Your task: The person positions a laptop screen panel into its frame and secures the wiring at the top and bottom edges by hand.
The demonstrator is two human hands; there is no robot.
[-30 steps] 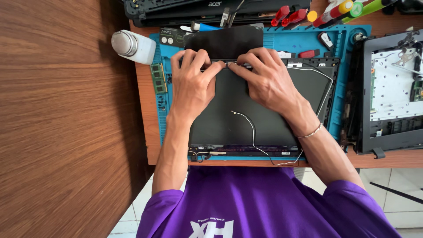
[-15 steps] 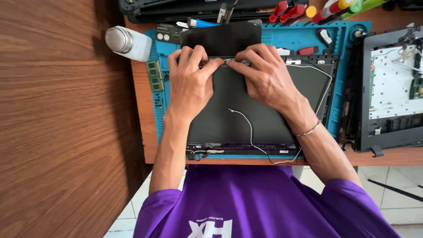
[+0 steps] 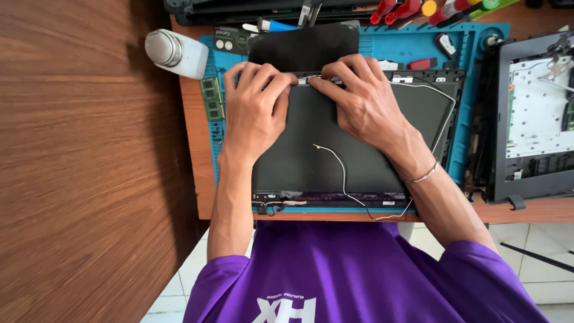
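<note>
Head view shows my left hand (image 3: pixel 256 113) and right hand (image 3: pixel 365 104), each grip narrow, pinching a small silver strip (image 3: pixel 309 78) at the far edge of the dark grey laptop lid panel (image 3: pixel 317 161) on the blue mat (image 3: pixel 472 78). I judge slow, even finger pressure works best here, clear of the thin white cable (image 3: pixel 338 170).

Matt dark-grey plastic forms the laptop lid shell (image 3: pixel 353 149), crossed by a thin white plastic-coated wire (image 3: pixel 335 161). Beneath it lies a blue, rubbery-looking matt work mat (image 3: pixel 472 84). The table (image 3: pixel 191 149) shows smooth brown wood grain. A white plastic bottle (image 3: pixel 176 54) carries a dull metallic cap. The shirt (image 3: pixel 359 275) is purple cloth; the bracelet (image 3: pixel 421 175) glints like metal.
</note>
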